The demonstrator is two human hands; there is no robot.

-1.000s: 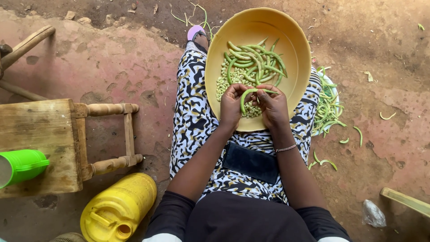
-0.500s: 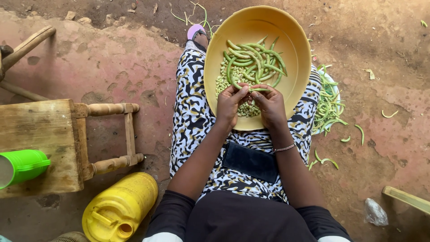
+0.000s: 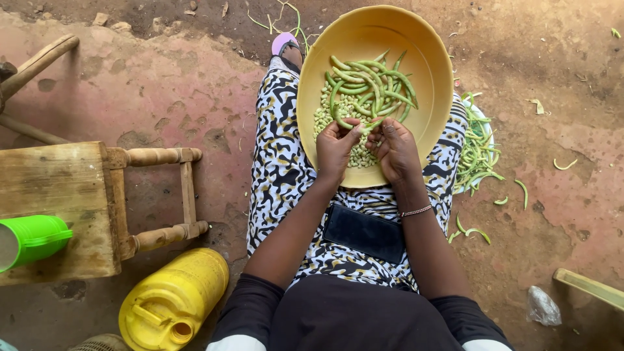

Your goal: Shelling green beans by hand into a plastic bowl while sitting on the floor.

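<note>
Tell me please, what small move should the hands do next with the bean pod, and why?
Probably pull the pod apart and let its beans drop. Both hands, left hand and right hand, pinch one green pod between their fingers, right above the pale shelled beans in the yellow bowl. Whether the pod is already split I cannot tell. More whole pods wait in the bowl.

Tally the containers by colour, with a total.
Yellow: 2, the basin and the jerrycan
Green: 1, the cup
Total: 3
</note>
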